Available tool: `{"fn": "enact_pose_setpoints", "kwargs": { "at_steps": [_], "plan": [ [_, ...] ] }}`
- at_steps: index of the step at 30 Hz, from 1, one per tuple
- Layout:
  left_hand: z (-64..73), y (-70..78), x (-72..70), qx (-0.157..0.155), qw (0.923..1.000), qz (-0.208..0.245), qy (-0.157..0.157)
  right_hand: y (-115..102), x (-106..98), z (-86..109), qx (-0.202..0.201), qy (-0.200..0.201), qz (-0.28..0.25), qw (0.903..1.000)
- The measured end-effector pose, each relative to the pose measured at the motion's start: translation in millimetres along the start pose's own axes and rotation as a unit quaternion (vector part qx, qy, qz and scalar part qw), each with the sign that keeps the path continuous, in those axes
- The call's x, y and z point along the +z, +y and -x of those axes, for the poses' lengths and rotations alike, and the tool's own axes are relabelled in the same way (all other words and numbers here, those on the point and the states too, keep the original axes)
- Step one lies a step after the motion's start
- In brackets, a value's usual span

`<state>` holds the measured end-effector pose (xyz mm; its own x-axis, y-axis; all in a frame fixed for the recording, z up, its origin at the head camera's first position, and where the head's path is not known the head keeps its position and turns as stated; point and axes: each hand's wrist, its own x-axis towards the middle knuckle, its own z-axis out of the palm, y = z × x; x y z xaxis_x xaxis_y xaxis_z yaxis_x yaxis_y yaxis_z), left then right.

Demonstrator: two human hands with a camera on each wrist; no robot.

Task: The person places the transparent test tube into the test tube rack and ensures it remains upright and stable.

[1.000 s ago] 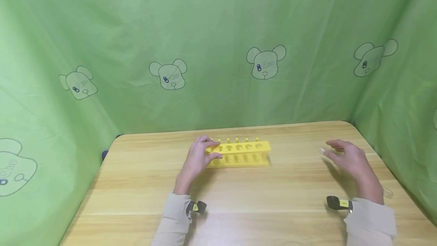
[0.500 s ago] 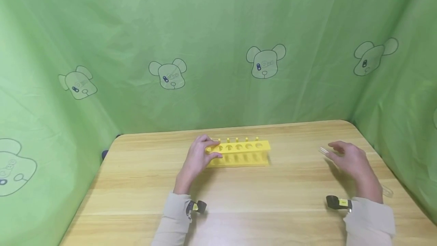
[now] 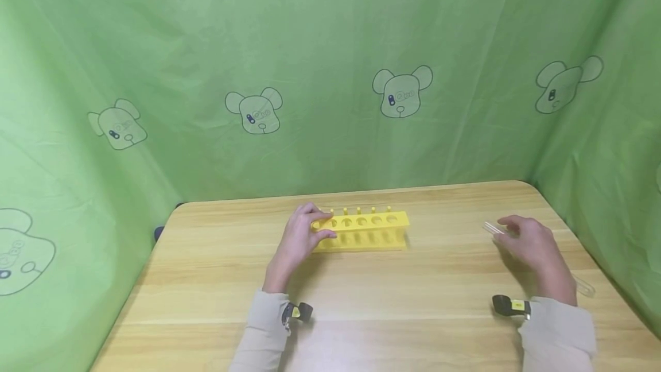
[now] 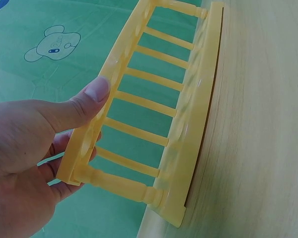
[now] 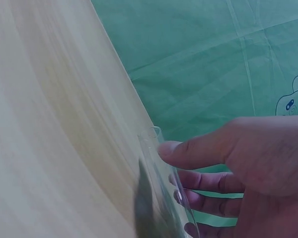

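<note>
A yellow test tube rack (image 3: 369,222) with a row of round holes and upright pegs stands on the table. My left hand (image 3: 298,235) grips its left end, thumb on the near side of the top bar and fingers behind it, as the left wrist view shows. At the right, my right hand (image 3: 534,244) pinches a clear test tube (image 3: 492,228) between thumb and fingers. In the right wrist view the tube (image 5: 151,144) runs along the fingertips, low over the wood. Its middle is hidden by the hand in the head view; a rounded glass end (image 3: 584,287) shows behind the wrist.
The light wood table (image 3: 392,303) has rounded far corners. Green curtains (image 3: 330,154) printed with bear heads hang behind it and along both sides. Each wrist carries a small black camera (image 3: 508,306) on a strap.
My right hand has lowered slightly, and its thumb and fingers have come together on the test tube. The left hand and the rack stay in place.
</note>
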<state>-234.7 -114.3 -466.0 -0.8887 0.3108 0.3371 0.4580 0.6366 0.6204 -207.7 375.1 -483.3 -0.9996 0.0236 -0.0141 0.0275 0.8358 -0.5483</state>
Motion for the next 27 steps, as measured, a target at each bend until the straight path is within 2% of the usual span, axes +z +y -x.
{"fn": "enact_pose_setpoints", "kwargs": {
  "at_steps": [7, 19, 27],
  "plan": [
    [-0.6, -1.3, 0.3, 0.008, 1.0000, -0.004, -0.001, 1.7, 2.8, 0.4, -0.013, 0.004, 0.009, 0.9999],
    [-1.0, -1.7, 1.0, 0.007, 1.0000, -0.005, 0.000, 2.5, 4.0, 0.6, -0.004, -0.007, 0.017, 0.9998],
    [-0.9, -0.7, 0.4, 0.012, 0.9999, -0.009, 0.003, 3.8, 6.4, -1.4, -0.002, 0.003, 0.016, 0.9999]
  ]
}}
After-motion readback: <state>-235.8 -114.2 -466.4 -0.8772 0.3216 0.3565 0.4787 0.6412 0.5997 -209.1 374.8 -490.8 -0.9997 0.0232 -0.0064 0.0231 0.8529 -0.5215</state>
